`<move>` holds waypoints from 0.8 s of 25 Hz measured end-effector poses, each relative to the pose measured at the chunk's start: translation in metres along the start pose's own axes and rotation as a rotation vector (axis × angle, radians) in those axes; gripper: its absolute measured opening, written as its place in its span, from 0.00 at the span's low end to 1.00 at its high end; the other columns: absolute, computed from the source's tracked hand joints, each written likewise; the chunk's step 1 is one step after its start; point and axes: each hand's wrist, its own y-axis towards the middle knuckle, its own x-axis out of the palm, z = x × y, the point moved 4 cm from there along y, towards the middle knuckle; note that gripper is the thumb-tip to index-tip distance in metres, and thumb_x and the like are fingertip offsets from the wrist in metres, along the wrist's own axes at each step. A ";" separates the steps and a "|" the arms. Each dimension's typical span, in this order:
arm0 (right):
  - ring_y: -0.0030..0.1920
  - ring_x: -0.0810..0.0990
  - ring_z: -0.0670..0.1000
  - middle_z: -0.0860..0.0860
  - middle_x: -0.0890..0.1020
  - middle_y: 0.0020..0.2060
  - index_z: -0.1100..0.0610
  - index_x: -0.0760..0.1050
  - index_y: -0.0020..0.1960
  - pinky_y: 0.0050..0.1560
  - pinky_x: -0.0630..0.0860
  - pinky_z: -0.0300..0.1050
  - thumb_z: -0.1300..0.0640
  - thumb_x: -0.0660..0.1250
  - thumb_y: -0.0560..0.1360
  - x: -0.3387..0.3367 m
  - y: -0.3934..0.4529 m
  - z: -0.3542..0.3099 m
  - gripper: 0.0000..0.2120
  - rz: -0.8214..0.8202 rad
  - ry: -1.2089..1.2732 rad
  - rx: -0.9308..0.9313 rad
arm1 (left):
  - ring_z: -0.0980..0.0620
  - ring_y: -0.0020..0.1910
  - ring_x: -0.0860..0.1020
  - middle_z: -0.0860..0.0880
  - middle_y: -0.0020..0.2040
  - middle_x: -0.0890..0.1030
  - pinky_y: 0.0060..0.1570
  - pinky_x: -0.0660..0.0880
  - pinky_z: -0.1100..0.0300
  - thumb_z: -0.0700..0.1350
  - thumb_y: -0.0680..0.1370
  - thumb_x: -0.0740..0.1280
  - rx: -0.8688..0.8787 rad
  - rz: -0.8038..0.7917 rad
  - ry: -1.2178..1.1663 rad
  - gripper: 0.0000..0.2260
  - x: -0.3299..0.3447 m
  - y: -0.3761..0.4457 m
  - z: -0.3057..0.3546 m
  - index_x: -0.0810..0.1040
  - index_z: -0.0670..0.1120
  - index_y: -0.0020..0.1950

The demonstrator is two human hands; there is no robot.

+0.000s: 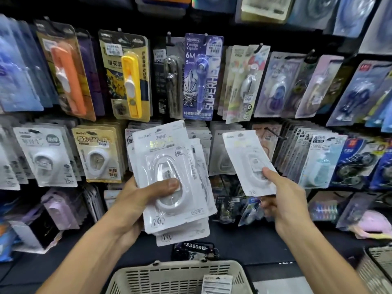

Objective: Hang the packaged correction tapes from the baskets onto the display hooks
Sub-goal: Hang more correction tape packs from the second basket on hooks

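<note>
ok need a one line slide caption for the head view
Left hand holds a stack of white correction tape packs while the right hand lifts a single pack toward the display hooks, basket below.

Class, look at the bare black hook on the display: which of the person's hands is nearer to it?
Right. The right hand, holding one pack, is just below the hook. The left hand, gripping the stack, sits far to the hook's left.
</note>
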 end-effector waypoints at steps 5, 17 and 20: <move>0.19 0.66 0.44 0.43 0.72 0.20 0.54 0.81 0.47 0.20 0.61 0.36 0.49 0.74 0.74 0.005 -0.009 -0.001 0.09 -0.011 -0.119 -0.109 | 0.43 0.43 0.87 0.41 0.49 0.88 0.37 0.84 0.52 0.49 0.44 0.88 0.003 -0.066 -0.143 0.37 0.005 -0.002 0.000 0.87 0.46 0.51; 0.26 0.78 0.48 0.55 0.84 0.35 0.52 0.84 0.39 0.22 0.70 0.39 0.56 0.64 0.82 0.054 -0.038 0.013 0.16 -0.554 -0.185 -0.062 | 0.41 0.43 0.87 0.39 0.50 0.87 0.36 0.83 0.51 0.50 0.43 0.89 -0.099 -0.079 -0.203 0.48 0.020 -0.005 -0.014 0.81 0.40 0.61; 0.25 0.78 0.46 0.51 0.85 0.35 0.50 0.84 0.42 0.20 0.71 0.37 0.55 0.63 0.83 0.029 -0.017 0.004 0.15 -0.221 -0.130 -0.171 | 0.42 0.43 0.87 0.39 0.50 0.87 0.35 0.83 0.52 0.50 0.42 0.89 -0.093 -0.064 -0.210 0.40 0.016 0.000 -0.015 0.86 0.42 0.53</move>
